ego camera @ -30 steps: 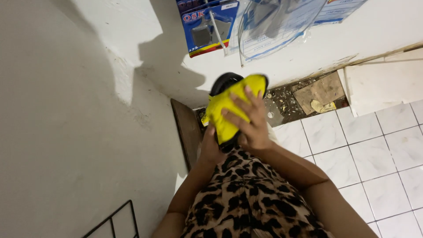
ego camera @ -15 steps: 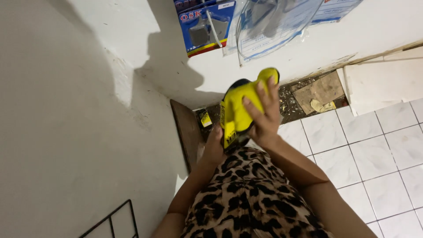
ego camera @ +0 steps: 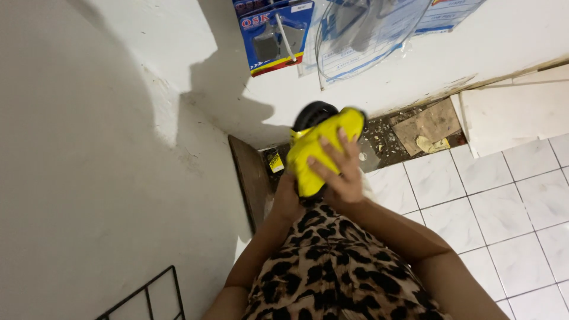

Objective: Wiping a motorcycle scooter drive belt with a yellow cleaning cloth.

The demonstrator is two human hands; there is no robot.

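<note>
In the head view a yellow cloth [ego camera: 314,151] is wrapped over a round black object [ego camera: 313,112], held in front of my chest. My right hand [ego camera: 339,172] presses flat on the cloth from the right, fingers spread across it. My left hand [ego camera: 287,198] grips the object from below and left, mostly hidden under the cloth. Only the black object's upper rim shows above the cloth.
White walls meet in a corner at left. Blue and clear packaged goods [ego camera: 269,35] hang on the far wall. Below lie a brown board [ego camera: 249,178], rubble and cardboard [ego camera: 427,124] in a floor gap, white floor tiles [ego camera: 510,195], and a black wire rack [ego camera: 148,296] at bottom left.
The cloth-covered object has swung left, then right, then back toward the middle. My right hand slid across the yellow cloth with it.
</note>
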